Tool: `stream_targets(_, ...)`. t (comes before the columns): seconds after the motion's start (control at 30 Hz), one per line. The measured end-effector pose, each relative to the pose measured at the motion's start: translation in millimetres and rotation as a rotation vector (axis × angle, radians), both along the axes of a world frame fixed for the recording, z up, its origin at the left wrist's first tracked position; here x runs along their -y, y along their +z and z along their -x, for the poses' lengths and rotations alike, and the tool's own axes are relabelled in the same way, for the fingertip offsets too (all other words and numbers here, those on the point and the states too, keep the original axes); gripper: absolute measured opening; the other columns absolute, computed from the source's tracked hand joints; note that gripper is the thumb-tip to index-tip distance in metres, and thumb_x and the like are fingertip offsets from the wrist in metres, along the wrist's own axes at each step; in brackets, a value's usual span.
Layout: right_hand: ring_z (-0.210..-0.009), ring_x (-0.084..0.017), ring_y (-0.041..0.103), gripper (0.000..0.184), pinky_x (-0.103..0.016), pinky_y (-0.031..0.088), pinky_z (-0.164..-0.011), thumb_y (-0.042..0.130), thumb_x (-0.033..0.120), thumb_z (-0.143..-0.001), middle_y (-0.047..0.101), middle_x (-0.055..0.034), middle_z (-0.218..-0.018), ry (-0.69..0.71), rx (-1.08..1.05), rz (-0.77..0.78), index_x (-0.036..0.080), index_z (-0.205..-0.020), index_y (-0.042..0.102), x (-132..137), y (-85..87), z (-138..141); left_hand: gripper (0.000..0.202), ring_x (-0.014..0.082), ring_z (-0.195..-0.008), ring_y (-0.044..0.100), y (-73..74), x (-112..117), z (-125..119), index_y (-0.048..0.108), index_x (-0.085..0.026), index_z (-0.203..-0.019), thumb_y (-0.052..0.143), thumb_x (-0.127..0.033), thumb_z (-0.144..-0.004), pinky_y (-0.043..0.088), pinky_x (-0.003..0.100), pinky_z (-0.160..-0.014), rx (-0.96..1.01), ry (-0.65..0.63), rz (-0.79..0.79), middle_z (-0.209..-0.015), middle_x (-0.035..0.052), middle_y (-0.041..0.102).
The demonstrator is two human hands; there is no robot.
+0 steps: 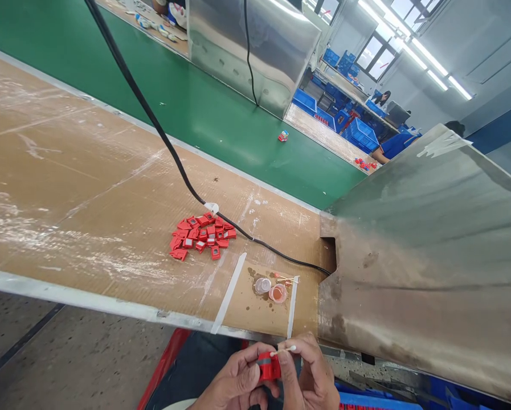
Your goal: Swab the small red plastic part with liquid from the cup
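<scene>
My left hand (242, 378) is closed around a small red plastic part (270, 370) with a grey band, held low in front of my body. Pinched between the thumb and finger of my right hand (309, 373) is a cotton swab (284, 350); one of its ends touches or almost touches the red part. On the cardboard just beyond my hands stand a small cup of orange-pink liquid (278, 294) and a clear small cup (262, 286). Swabs with reddish tips (286, 279) lie beside them. A heap of similar red parts (204, 233) rests farther left.
A black cable (170, 148) crosses the cardboard-covered bench (110, 188) into a cutout by the metal panel (413, 273) at right. On the green belt (221, 125) lies a small red-and-blue piece (283, 136). A blue crate (375, 401) sits low right; a co-worker's arm (381, 155) shows behind.
</scene>
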State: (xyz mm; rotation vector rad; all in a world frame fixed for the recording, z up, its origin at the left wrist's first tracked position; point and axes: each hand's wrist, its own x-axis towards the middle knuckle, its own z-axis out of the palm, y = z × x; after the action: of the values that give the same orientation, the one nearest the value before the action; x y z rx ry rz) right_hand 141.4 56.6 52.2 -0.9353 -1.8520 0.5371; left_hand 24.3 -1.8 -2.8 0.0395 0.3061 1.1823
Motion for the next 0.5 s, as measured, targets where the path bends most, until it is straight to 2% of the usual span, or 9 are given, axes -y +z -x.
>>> stream_targets(0.17,-0.065,-0.015,0.066,0.011,-0.023,0.055,-0.058,0.067,0.010,-0.095,0.071,-0.0013,-0.076,-0.001,-0.002,-0.027,0.021,-0.098,0.070,-1.4,-1.2,-0.1,0.045,0.0151,-0.080,0.073,-1.0,0.1,1.8,0.082,-0.017,-0.106,0.094,-0.045,-0.073,0.055,0.019,-0.066,0.014,-0.001,0.016,-0.087,0.0047,0.072)
stream_targets(0.4,-0.064,-0.016,0.066,0.014,-0.026,0.055,-0.058,0.063,0.009,-0.096,0.073,-0.0015,-0.074,0.117,0.011,-0.092,0.021,-0.100,0.071,-3.6,6.9,-2.3,0.047,0.0172,-0.082,0.076,-8.1,2.6,-4.8,0.083,-0.019,-0.108,0.095,-0.044,-0.071,0.055,0.021,-0.064,0.068,0.035,0.020,-0.091,0.0055,0.079)
stream_targets(0.5,-0.063,-0.017,0.063,0.010,-0.028,0.053,-0.057,0.063,0.016,-0.100,0.071,-0.0009,-0.071,0.024,-0.021,-0.084,0.022,-0.096,0.071,3.1,8.4,3.2,0.044,0.0187,-0.083,0.077,-11.2,4.6,-6.7,0.083,-0.019,-0.109,0.093,-0.043,-0.075,0.055,0.022,-0.064,0.104,0.036,0.027,-0.094,0.0072,0.082)
